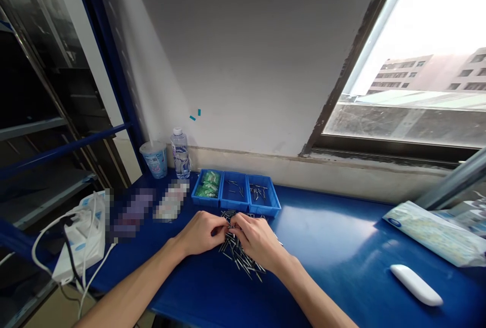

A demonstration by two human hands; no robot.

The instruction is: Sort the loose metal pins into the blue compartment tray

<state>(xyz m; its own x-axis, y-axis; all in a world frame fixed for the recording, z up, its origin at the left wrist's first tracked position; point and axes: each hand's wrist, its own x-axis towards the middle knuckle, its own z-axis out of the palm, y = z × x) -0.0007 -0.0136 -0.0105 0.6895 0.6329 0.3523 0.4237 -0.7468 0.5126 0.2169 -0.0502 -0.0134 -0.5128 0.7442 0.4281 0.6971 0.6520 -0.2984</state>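
A loose pile of thin metal pins [243, 262] lies on the blue table in front of me. My left hand [203, 232] reaches the pile's left edge, thumb and forefinger pinched together. From the right, my right hand [256, 239] leans over the pile with its fingers closed, the tips almost meeting those of the left. Whatever sits between the fingertips is too small and covered to make out. Just behind the hands stands a row of three blue bins: the left bin [195, 199] holds green packets, while the middle bin [234, 203] and right bin [274, 210] hold a few pins.
A water bottle [180, 153] and a lidded cup [155, 160] stand at the back left. A power strip [85, 237] with cables lies at the left edge. To the right are a tissue pack [436, 232] and a white oblong case [416, 285]. The window is at right.
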